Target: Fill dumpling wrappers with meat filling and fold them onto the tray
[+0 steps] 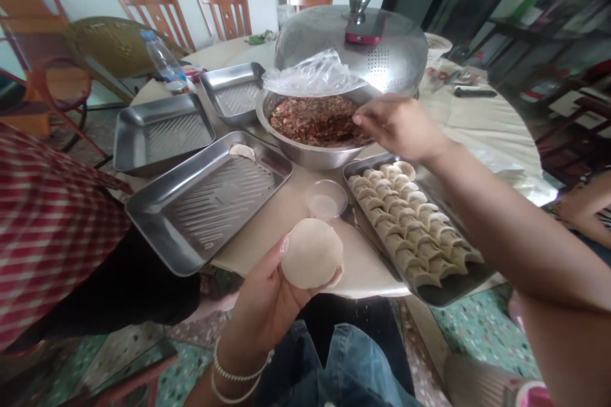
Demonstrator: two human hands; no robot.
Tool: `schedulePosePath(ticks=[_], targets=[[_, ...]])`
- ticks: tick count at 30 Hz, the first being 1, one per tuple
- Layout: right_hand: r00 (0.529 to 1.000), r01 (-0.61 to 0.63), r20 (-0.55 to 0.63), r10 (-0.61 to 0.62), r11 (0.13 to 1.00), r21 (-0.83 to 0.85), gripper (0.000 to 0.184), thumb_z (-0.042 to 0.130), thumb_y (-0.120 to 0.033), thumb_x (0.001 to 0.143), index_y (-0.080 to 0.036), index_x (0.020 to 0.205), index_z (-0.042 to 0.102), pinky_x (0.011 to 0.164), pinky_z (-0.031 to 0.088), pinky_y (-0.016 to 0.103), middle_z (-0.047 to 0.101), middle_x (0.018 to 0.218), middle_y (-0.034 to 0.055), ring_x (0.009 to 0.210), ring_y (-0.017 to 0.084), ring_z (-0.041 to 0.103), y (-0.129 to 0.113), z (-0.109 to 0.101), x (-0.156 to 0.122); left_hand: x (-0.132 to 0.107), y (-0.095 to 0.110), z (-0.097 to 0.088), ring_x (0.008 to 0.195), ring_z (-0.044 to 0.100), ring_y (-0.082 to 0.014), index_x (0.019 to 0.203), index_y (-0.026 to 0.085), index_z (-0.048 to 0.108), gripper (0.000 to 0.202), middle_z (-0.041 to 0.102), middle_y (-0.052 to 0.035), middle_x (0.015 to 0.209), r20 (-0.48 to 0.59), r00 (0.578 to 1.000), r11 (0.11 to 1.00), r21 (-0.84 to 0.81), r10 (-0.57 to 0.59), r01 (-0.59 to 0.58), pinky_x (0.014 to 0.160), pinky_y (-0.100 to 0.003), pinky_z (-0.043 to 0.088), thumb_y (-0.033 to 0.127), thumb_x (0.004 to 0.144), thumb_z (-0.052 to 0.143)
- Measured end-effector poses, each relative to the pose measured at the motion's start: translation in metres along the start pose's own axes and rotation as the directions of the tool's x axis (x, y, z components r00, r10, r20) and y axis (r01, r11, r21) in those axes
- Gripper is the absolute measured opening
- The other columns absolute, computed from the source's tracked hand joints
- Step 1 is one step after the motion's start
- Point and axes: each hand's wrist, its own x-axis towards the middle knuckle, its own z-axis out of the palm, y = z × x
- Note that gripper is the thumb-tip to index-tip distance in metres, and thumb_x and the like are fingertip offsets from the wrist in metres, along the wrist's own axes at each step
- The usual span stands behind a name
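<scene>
My left hand (267, 296) holds a round dumpling wrapper (312, 253) flat across its fingers, above the near table edge. My right hand (401, 124) is over the right rim of a metal bowl (315, 156) with dark minced filling (310, 119). Its fingers are pinched together; what they grip, if anything, is hidden. Below my right forearm, a tray (351, 168) carries several rows of folded dumplings (405, 222). A small clear cup (328, 199) stands between the bowl and the wrapper. On the left, a metal tray (205, 210) has one folded dumpling (243, 152) at its far end.
Two more metal trays (165, 130) stand at the far left, near a plastic bottle (162, 60). Behind the bowl rises a large perforated lid (305, 32) with clear plastic film (315, 73). A person in a checked garment (57, 229) is close on the left; another person's arm (585, 206) shows at right.
</scene>
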Motion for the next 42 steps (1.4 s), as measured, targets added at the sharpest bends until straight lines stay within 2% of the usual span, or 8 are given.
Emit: schedulePosePath(ticks=[6, 12, 16, 21, 26, 33, 38, 42], targets=[[0.977, -0.128, -0.176, 0.124, 0.992, -0.015, 0.033, 0.040, -0.043, 0.094, -0.019, 0.084, 0.061, 0.063, 0.038, 0.032, 0.057, 0.066, 0.0040, 0.060, 0.016, 0.050, 0.014, -0.003, 0.013, 0.001, -0.001, -0.001, 0.109, 0.064, -0.0249, 0.129, 0.015, 0.055, 0.038, 0.063, -0.0118, 0.128, -0.021, 1.000, 0.999, 0.031, 0.007, -0.006, 0.097, -0.049, 0.052, 0.026, 0.097, 0.038], [0.988, -0.107, -0.102, 0.113, 0.992, 0.063, 0.026, 0.045, -0.033, 0.090, -0.019, 0.072, 0.058, 0.057, 0.035, 0.029, 0.052, 0.058, 0.0004, 0.053, 0.012, 0.045, 0.010, 0.014, 0.018, 0.002, 0.000, 0.002, 0.109, 0.064, -0.0250, 0.131, 0.015, 0.054, 0.039, 0.064, -0.0123, 0.126, -0.027, 1.000, 0.998, 0.064, -0.004, 0.006, 0.089, -0.043, 0.056, 0.028, 0.097, 0.037], [0.970, -0.200, -0.100, 0.224, 0.958, 0.204, 0.025, 0.049, -0.030, 0.090, -0.018, 0.069, 0.059, 0.058, 0.037, 0.029, 0.057, 0.057, 0.0003, 0.053, 0.012, 0.049, -0.003, 0.011, 0.024, 0.000, 0.000, 0.003, 0.107, 0.065, -0.0239, 0.130, 0.015, 0.054, 0.039, 0.065, -0.0128, 0.126, -0.038, 0.999, 0.999, 0.045, -0.008, 0.010, 0.086, -0.041, 0.057, 0.027, 0.097, 0.037], [0.891, -0.363, -0.096, 0.445, 0.822, 0.438, 0.020, 0.056, -0.024, 0.086, -0.018, 0.067, 0.061, 0.056, 0.038, 0.028, 0.058, 0.051, -0.0013, 0.048, 0.011, 0.050, -0.008, 0.008, 0.028, 0.000, 0.002, 0.001, 0.105, 0.066, -0.0240, 0.134, 0.014, 0.050, 0.041, 0.067, -0.0136, 0.121, -0.003, 1.000, 1.000, 0.021, 0.011, -0.011, 0.087, -0.038, 0.056, 0.027, 0.097, 0.038], [0.740, -0.384, -0.193, 0.645, 0.640, 0.665, 0.019, 0.054, -0.015, 0.081, -0.018, 0.062, 0.058, 0.045, 0.029, 0.027, 0.054, 0.044, -0.0017, 0.040, 0.009, 0.042, 0.012, 0.011, 0.027, 0.001, 0.008, 0.001, 0.103, 0.068, -0.0235, 0.139, 0.015, 0.044, 0.044, 0.068, -0.0124, 0.120, 0.032, 0.997, 0.998, 0.006, 0.063, -0.064, 0.088, -0.037, 0.056, 0.029, 0.098, 0.037], [0.650, -0.335, -0.259, 0.714, 0.575, 0.746, 0.016, 0.048, -0.021, 0.082, -0.021, 0.067, 0.053, 0.044, 0.028, 0.027, 0.052, 0.048, -0.0017, 0.041, 0.008, 0.038, 0.029, 0.003, 0.012, 0.004, 0.012, 0.011, 0.116, 0.062, -0.0240, 0.135, 0.010, 0.050, 0.043, 0.074, -0.0106, 0.105, 0.101, 0.987, 0.988, -0.102, 0.126, -0.116, 0.110, -0.043, 0.040, 0.026, 0.099, 0.033], [0.651, -0.256, -0.285, 0.703, 0.558, 0.789, 0.017, 0.049, -0.026, 0.082, -0.020, 0.068, 0.056, 0.042, 0.026, 0.028, 0.051, 0.053, 0.0004, 0.042, 0.008, 0.039, 0.000, -0.015, -0.011, 0.011, 0.017, 0.029, 0.122, 0.058, -0.0255, 0.133, 0.008, 0.052, 0.045, 0.072, -0.0118, 0.112, 0.151, 0.978, 0.986, -0.111, 0.141, -0.125, 0.112, -0.044, 0.037, 0.029, 0.099, 0.032], [0.715, -0.197, -0.197, 0.670, 0.465, 0.863, 0.015, 0.056, -0.023, 0.083, -0.021, 0.070, 0.063, 0.042, 0.034, 0.027, 0.054, 0.059, 0.0011, 0.046, 0.009, 0.046, -0.049, -0.021, -0.046, 0.019, 0.015, 0.039, 0.124, 0.056, -0.0257, 0.133, 0.009, 0.051, 0.044, 0.070, -0.0110, 0.116, 0.251, 0.959, 0.985, -0.141, 0.135, -0.102, 0.111, -0.043, 0.040, 0.027, 0.099, 0.031]])
